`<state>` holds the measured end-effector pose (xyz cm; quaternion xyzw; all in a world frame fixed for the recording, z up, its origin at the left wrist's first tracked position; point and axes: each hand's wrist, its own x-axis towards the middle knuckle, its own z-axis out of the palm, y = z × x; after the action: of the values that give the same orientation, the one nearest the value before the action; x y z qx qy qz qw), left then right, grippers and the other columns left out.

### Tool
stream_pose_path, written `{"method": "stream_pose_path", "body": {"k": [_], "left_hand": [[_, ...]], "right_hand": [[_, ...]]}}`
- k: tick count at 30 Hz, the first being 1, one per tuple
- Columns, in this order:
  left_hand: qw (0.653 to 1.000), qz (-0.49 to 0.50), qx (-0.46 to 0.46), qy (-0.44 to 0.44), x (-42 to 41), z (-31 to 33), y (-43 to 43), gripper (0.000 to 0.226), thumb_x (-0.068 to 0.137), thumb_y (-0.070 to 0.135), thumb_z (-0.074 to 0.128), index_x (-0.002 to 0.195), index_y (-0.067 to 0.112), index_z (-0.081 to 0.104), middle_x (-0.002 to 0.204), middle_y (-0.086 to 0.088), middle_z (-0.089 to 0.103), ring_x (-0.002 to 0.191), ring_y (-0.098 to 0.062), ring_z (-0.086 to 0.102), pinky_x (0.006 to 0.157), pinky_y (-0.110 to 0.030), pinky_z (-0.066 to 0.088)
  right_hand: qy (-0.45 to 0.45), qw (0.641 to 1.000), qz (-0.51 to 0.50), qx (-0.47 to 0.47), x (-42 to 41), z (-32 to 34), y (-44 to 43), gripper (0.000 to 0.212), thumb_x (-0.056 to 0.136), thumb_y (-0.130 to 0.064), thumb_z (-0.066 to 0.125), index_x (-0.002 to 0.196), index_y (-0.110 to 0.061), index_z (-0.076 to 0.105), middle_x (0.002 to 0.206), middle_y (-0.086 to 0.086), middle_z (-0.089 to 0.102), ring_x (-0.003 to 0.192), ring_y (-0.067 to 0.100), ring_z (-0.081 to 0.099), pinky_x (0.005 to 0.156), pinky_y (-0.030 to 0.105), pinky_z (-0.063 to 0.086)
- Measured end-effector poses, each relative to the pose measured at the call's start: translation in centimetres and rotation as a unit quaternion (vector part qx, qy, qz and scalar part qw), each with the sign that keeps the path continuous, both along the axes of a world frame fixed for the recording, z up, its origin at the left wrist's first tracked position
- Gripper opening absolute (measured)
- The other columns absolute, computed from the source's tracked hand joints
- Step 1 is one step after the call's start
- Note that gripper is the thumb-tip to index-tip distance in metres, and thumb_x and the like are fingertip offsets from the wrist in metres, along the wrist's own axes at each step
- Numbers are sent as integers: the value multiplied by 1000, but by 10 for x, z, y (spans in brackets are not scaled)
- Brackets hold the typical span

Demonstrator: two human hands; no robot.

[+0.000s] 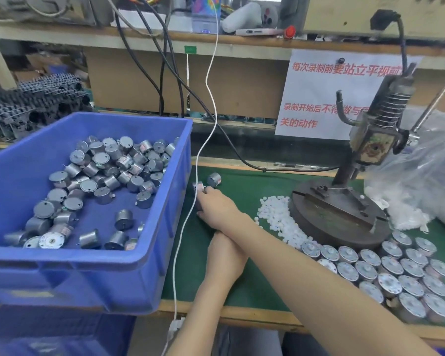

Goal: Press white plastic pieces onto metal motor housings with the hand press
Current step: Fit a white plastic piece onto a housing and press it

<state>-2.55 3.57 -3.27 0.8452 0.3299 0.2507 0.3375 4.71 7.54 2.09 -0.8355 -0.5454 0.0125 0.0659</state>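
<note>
Can't confirm grip on right hand [217,209]: fingertips at a motor housing [198,187] just beside the blue bin [175,201] wall, blurred, pinching or merely touching unclear. Left hand [225,255] mostly buried under right forearm, fingers hidden, state unreadable. Second housing [213,179] loose on green mat [254,278] close by. White plastic pieces [275,214] heaped against hand press [339,209] base, well right of both hands. Press lever cut off at frame edge. Rowed housings [396,265] front right.
</note>
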Motion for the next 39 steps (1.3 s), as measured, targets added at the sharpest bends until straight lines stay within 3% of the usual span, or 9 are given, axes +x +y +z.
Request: {"method": "stream_pose_path", "body": {"k": [2,5,10,15,20,24,30,34,39], "left_hand": [[997,-56,49,31,1,2,1,32,90,8,45,121,6,52,117,-12,59,106,-25,55,80,-24,39],[993,-93,65,17,0,6,1,26,83,12,52,107,11,60,104,-13,65,93,-30,56,66,-30,34],[982,-104,154,17,-7,8,-9,23,86,14,49,104,8,62,99,-14,65,90,-34,52,67,-30,27],[977,-109,184,-5,-7,11,-13,24,88,13,50,108,6,62,101,-15,61,91,-34,51,71,-34,34],[978,-103,183,6,-7,5,-10,22,93,21,50,95,11,68,94,-5,56,91,-23,46,75,-26,34],[980,-85,179,-10,-8,5,-10,21,93,22,51,94,12,70,92,-3,53,91,-19,44,74,-24,34],[985,-25,168,-4,-9,9,-10,22,93,13,46,86,4,65,91,-6,53,89,-20,44,69,-25,34],[990,-37,136,-9,-9,10,-9,21,93,13,48,87,6,67,91,-6,54,90,-22,45,78,-28,37],[995,-18,91,-34,-8,9,-7,17,90,5,49,80,2,63,87,-8,55,86,-23,47,76,-25,34]], "right_hand": [[-30,999,-27,3,1,-2,-6,34,92,-14,50,124,-3,43,122,16,48,112,33,46,81,38,40],[-11,996,-92,3,7,-3,-21,35,90,-26,56,118,-7,47,120,13,49,112,32,46,77,36,38],[-51,992,-90,69,2,5,-39,28,88,-28,57,105,-8,46,105,10,58,97,30,55,63,31,31],[128,944,-148,266,2,0,-76,30,83,-23,60,88,-16,31,81,-1,51,74,24,49,56,31,28],[234,897,-153,343,4,-8,-115,47,80,-16,67,122,-19,46,90,-12,52,83,11,51,71,20,34],[238,886,-180,353,0,-18,-129,38,84,-17,66,121,-13,56,118,2,56,107,12,51,94,24,40],[114,921,-174,330,-20,-43,-125,43,94,-24,52,135,-16,44,120,1,53,113,19,43,94,21,26],[219,899,-175,335,-15,-39,-114,45,98,-23,43,142,-22,35,108,1,45,90,7,38,74,14,25],[256,912,-145,285,-1,-36,-107,42,100,-23,37,142,-24,37,106,1,44,94,10,43,72,13,25]]}}
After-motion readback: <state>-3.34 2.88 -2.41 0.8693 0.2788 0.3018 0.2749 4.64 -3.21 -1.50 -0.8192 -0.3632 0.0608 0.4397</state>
